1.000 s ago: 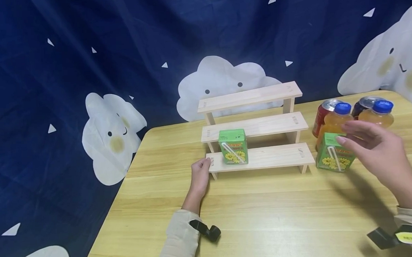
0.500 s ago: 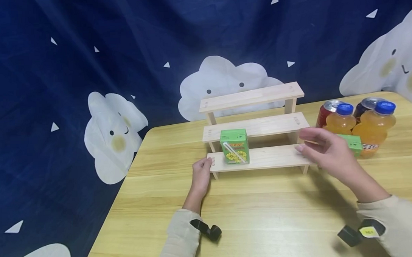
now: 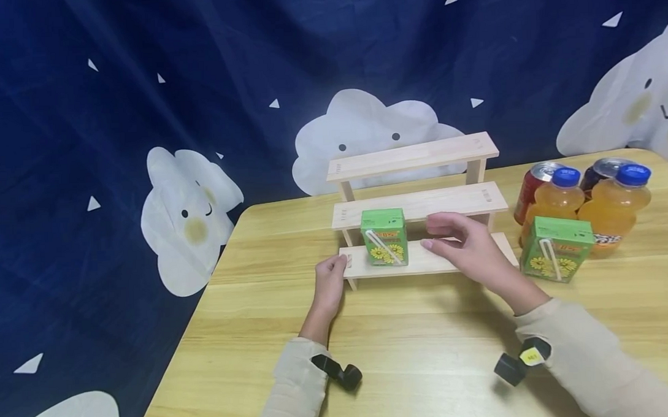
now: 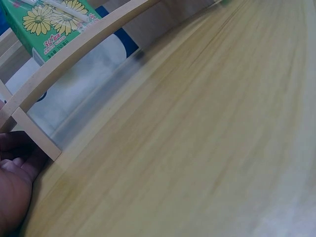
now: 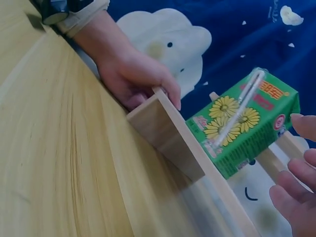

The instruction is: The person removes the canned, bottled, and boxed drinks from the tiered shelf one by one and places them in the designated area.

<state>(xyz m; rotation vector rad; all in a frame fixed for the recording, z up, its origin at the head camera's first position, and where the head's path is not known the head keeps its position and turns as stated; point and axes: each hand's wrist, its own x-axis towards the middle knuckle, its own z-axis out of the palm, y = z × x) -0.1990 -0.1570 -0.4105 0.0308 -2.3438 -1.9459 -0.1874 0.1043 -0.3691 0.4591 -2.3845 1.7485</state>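
Observation:
A three-tier wooden display rack (image 3: 422,203) stands on the table. My left hand (image 3: 330,284) grips the left end of its lowest step, the thumb on top and the fingers curled below, as the right wrist view also shows. On that step, a green drink carton (image 3: 385,238) with yellow flowers and a white straw stands upright near the left end. My right hand (image 3: 470,251) hovers over the step just right of the carton, fingers spread and holding nothing. A gap shows between its fingertips and the carton (image 5: 244,123) in the right wrist view.
A second green carton (image 3: 556,250) stands on the table right of the rack. Behind it are two orange drink bottles (image 3: 615,205) with blue caps, a red can (image 3: 528,192) and a dark can (image 3: 598,173). A blue cloud-patterned curtain (image 3: 240,46) hangs behind the table.
My right hand has moved left from the carton on the table, with nothing in it, to beside the carton on the rack. The left hand has kept its grip on the rack.

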